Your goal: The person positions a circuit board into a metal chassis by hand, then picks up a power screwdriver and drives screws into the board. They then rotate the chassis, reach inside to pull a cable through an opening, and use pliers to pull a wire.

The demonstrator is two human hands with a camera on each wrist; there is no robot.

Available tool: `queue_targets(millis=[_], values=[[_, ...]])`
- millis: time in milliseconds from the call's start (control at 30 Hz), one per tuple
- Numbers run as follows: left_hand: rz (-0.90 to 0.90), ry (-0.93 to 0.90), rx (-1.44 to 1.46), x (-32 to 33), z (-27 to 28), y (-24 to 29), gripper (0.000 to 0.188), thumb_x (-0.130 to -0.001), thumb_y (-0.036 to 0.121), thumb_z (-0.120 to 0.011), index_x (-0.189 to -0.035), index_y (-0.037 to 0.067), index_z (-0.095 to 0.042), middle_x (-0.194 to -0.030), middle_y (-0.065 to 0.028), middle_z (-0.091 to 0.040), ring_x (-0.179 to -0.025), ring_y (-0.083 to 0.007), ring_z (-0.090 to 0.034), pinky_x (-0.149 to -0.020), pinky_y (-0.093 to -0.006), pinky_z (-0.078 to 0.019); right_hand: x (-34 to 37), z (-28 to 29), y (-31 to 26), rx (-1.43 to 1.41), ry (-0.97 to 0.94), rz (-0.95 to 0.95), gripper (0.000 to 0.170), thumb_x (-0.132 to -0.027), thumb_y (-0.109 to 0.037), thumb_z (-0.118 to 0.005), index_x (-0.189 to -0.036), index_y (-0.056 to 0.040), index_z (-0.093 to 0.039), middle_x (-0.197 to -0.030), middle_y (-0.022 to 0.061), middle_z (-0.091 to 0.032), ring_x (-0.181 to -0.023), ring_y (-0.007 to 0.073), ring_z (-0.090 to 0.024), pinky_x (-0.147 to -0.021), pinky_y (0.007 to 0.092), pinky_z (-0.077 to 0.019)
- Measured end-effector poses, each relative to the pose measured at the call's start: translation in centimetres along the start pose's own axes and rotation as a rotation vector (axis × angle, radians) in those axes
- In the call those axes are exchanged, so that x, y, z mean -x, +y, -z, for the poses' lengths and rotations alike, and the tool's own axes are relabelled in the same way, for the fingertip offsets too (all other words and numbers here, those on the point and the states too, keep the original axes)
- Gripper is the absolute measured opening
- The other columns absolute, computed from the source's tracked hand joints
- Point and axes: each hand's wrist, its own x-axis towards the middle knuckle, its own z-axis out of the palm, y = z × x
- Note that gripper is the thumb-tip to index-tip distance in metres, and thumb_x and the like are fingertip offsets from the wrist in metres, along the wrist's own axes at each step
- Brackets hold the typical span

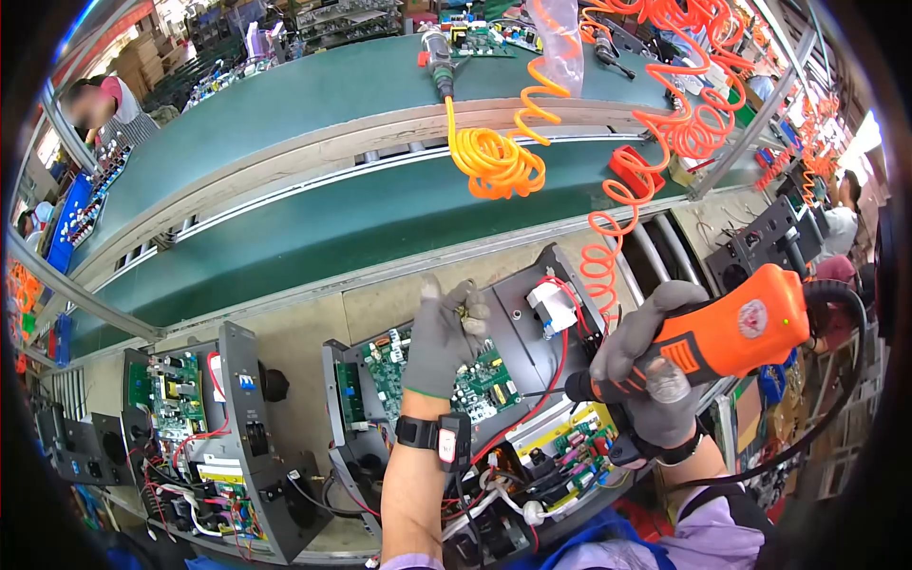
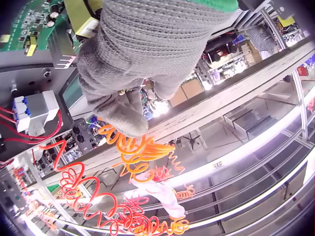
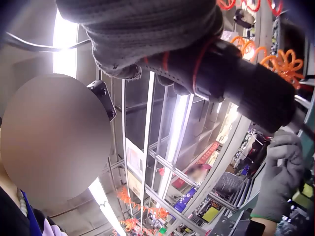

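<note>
My gloved left hand point(image 1: 445, 337) is over the green circuit board point(image 1: 489, 380) of an open grey metal chassis point(image 1: 518, 328). Its fingers are curled around some small yellowish metal pieces point(image 1: 463, 312), too small to make out fully. In the left wrist view, the grey glove point(image 2: 142, 49) hides most of them. My right hand point(image 1: 655, 361) grips an orange and black power screwdriver point(image 1: 741, 318), whose thin bit points left across the chassis. Seen from the right wrist, the screwdriver's black nose point(image 3: 261, 93) is in front of the left hand point(image 3: 280, 172). A white component point(image 1: 553, 309) with red wires sits on the chassis.
Another open chassis point(image 1: 195, 427) stands at left. Behind the work runs a green conveyor point(image 1: 313, 204), with a coiled orange air hose point(image 1: 494, 161) hanging above it. A red coiled hose point(image 1: 600, 256) comes down near the right hand. The screwdriver's black cord point(image 1: 845, 408) loops at right.
</note>
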Motion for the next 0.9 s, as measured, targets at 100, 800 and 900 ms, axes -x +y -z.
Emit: queue_targets(millis=[100, 800, 900], values=[[-0.013, 0.03, -0.018, 0.1, -0.2, 0.0, 0.06, -0.083, 0.057, -0.066, -0.101, 0.001, -0.055, -0.083, -0.0033, -0.049, -0.069, -0.0133, -0.046, -0.051, -0.0199, -0.04, 0.2, -0.2, 0.7, 0.044, -0.016, 0.004, 0.063, -0.083, -0.036, -0.075, -0.125, -0.0097, -0.037, -0.068, 0.0018, -0.048, -0.054, 0.0127, -0.051, -0.051, 0.0307, -0.049], [-0.016, 0.017, -0.013, -0.3, 0.4, -0.2, 0.06, -0.082, 0.058, -0.066, -0.098, 0.0, -0.06, -0.083, -0.0059, -0.052, -0.07, -0.0161, -0.049, -0.049, -0.0215, -0.0413, 0.7, 0.3, 0.6, 0.342, -0.327, -0.087, 0.043, -0.074, -0.008, -0.073, -0.107, -0.0063, -0.045, -0.073, 0.0044, -0.063, -0.068, 0.0138, -0.063, -0.065, 0.0299, -0.0518], [-0.015, 0.018, -0.026, -0.4, 0.4, -0.3, 0.06, -0.082, 0.058, -0.067, -0.098, 0.0, -0.061, -0.082, -0.0056, -0.053, -0.069, -0.0161, -0.049, -0.049, -0.021, -0.0411, 0.6, 0.5, 0.2, 0.434, -0.361, -0.144, 0.042, -0.069, -0.002, -0.073, -0.103, -0.0062, -0.048, -0.075, 0.0046, -0.066, -0.072, 0.0133, -0.065, -0.068, 0.0296, -0.0522]])
